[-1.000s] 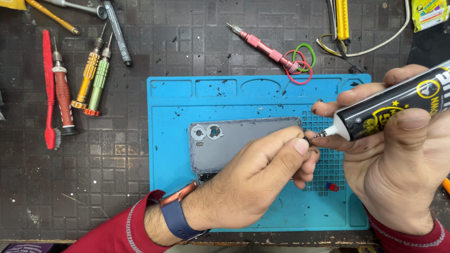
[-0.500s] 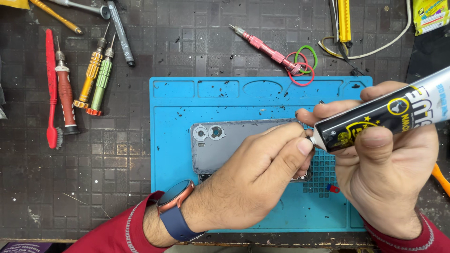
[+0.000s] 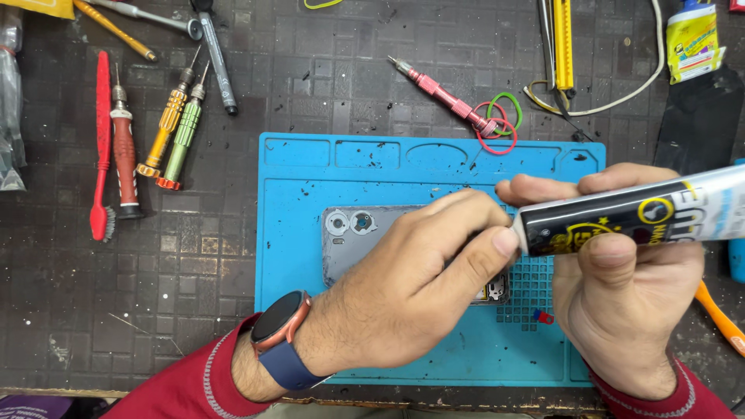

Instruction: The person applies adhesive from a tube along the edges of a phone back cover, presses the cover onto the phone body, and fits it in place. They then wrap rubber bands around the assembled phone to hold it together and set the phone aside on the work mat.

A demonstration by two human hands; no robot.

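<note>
From my seat, screwdrivers (image 3: 174, 124) lie at ten o'clock, well apart from the blue mat (image 3: 310, 256). On the mat rests the grey phone (image 3: 365, 240), under my left hand (image 3: 411, 287), whose fingers pinch the tube's nozzle end. At three o'clock my right hand (image 3: 628, 302) grips the black glue tube (image 3: 621, 221) level. I judge the cap is being worked; next calls for steady twisting

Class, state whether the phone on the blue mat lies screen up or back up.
Back up: the phone shows its grey rear cover and two round camera rings, flat on the blue mat.
</note>
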